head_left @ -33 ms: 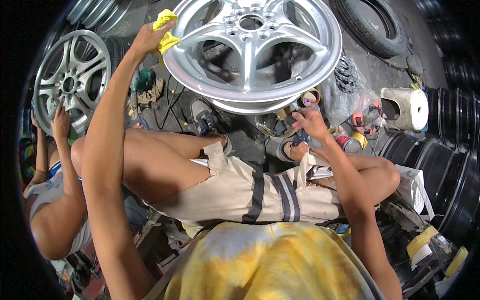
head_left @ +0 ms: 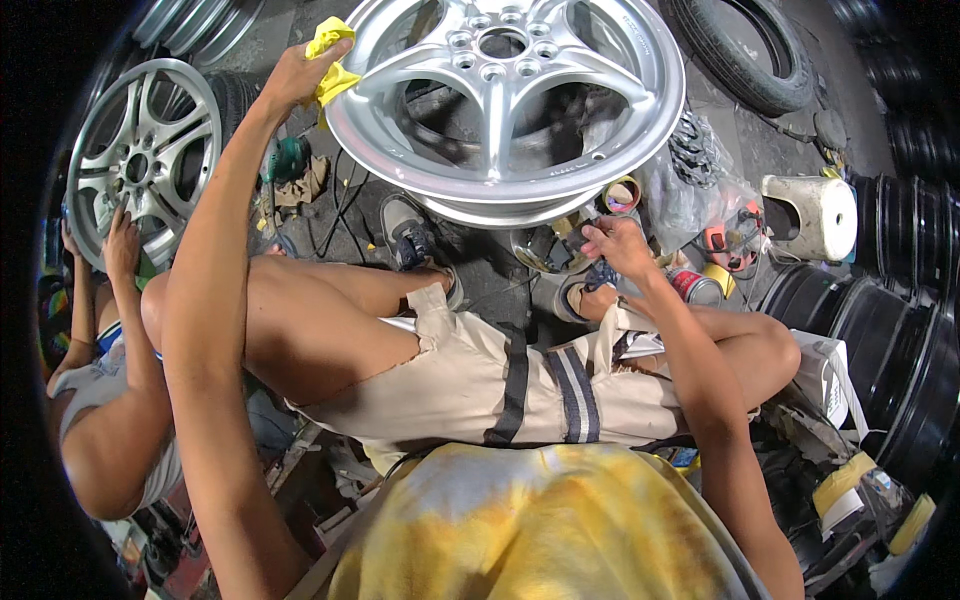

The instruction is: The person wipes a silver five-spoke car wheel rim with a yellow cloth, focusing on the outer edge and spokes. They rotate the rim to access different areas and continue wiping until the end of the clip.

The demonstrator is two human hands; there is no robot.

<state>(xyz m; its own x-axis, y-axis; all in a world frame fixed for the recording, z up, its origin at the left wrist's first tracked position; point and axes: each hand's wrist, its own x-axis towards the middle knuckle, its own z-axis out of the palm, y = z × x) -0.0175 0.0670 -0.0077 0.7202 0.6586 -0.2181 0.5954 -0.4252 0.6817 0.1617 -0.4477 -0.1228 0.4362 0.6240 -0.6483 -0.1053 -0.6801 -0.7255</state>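
A large silver alloy wheel (head_left: 497, 130) with wide spokes and a ring of bolt holes is raised in front of me. At its left edge, my left hand (head_left: 298, 78) is closed around a crumpled yellow cloth (head_left: 335, 88), which touches the rim. My right hand (head_left: 618, 246) is just below the wheel's lower right edge, its fingers drawn together. A small greyish piece shows at those fingertips, too small to make out. Right beside that hand is an open round tin (head_left: 621, 194), and a shiny round bowl-like piece (head_left: 535, 252) lies below the wheel.
On the left, a co-worker's hand (head_left: 122, 243) touches another silver wheel (head_left: 138, 168). A tyre (head_left: 745, 50) lies at the back right. Near a white stool (head_left: 835, 218) are a clear plastic bag (head_left: 685, 190) and a red power tool (head_left: 735, 240). Black wheels (head_left: 880, 330) line the right side.
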